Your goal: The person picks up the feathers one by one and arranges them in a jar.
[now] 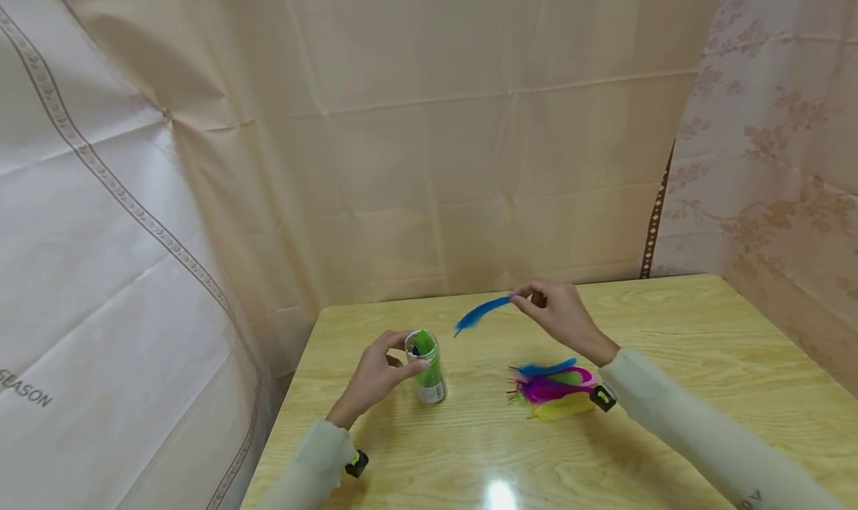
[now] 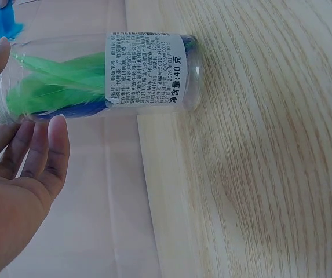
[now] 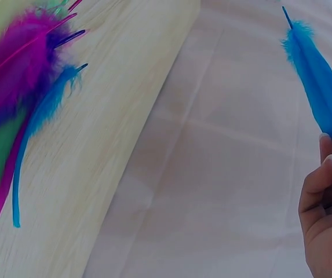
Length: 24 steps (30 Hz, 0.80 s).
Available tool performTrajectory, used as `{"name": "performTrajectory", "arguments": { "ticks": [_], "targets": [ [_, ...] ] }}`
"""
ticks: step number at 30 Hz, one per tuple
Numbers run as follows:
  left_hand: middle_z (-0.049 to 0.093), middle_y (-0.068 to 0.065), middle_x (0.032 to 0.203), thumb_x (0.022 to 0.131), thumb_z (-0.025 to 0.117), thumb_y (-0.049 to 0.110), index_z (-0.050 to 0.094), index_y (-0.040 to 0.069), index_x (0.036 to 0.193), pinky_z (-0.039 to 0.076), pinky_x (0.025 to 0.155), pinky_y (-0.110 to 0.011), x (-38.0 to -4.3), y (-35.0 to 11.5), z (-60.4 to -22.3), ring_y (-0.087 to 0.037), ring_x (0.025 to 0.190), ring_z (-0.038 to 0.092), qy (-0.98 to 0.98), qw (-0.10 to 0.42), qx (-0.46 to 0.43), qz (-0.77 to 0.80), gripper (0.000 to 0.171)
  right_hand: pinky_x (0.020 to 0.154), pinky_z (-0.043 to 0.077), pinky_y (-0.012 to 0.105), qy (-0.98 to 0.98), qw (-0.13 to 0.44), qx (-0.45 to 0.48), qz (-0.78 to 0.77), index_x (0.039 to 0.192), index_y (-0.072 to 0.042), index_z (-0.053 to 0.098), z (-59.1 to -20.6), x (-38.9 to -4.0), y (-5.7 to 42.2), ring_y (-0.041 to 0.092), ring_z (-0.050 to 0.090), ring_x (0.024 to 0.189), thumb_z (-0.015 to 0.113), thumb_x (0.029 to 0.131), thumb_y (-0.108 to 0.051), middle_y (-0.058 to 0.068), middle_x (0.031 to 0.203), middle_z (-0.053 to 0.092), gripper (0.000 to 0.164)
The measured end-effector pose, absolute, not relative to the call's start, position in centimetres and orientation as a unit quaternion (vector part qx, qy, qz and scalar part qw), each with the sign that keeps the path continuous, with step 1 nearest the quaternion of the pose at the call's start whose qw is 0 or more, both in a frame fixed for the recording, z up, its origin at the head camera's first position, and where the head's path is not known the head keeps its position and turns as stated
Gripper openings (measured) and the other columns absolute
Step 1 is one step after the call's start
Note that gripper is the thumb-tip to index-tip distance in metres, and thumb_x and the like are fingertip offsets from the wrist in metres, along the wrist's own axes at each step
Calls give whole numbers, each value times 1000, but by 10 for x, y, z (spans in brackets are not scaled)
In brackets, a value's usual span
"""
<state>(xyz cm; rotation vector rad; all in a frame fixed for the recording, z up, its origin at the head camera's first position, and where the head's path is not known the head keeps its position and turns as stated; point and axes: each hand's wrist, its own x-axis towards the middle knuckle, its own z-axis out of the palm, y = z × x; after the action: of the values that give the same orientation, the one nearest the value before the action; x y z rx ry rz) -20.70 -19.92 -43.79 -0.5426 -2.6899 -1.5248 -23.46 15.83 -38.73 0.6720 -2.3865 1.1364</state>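
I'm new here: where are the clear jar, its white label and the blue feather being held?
Clear jar [image 2: 87, 44]: left wrist view, side wall.
White label [image 2: 145, 69]: left wrist view, printed middle.
Held blue feather [image 3: 321, 84]: right wrist view, middle of the vane.

Even, soft light; a white glare [image 1: 500, 495] burns at six o'clock on the desk [image 1: 670, 324]; both wrist views look duller, greyer.

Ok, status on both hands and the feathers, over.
Right hand pinching a blue feather. Left hand holding jar upright near its rim, green feathers inside. Nothing seen between blue feather and jar; feather pile off right.
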Motion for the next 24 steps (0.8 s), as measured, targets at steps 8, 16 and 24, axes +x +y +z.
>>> {"name": "performTrajectory", "arguments": {
  "ticks": [8, 16, 24],
  "targets": [
    [62, 6, 124, 87, 82, 47, 64, 26, 136, 53, 90, -41, -207, -200, -438, -17, 115, 57, -857, 3, -173, -485, 56, 51, 42, 27, -848, 210, 254, 415, 99, -14, 76, -387, -236, 149, 13, 49, 56, 72, 99, -19, -6, 72, 60, 6],
    [62, 7, 125, 87, 82, 47, 65, 27, 136, 53, 90, -41, -207, -200, -439, -16, 115, 57, -857, 2, -175, -485, 56, 52, 41, 27, -839, 221, 271, 417, 97, -13, 76, -386, -237, 137, 12, 47, 55, 73, 98, -16, -6, 70, 58, 4],
    [62, 7, 125, 87, 82, 47, 65, 29, 136, 53, 90, -40, -207, -199, -438, -20, 117, 58, -857, 2, -175, -485, 55, 55, 42, 26, -831, 235, 286, 415, 97, -14, 77, -387, -239, 126, 11, 49, 59, 74, 97, -13, -6, 77, 63, 3]
  ]
}}
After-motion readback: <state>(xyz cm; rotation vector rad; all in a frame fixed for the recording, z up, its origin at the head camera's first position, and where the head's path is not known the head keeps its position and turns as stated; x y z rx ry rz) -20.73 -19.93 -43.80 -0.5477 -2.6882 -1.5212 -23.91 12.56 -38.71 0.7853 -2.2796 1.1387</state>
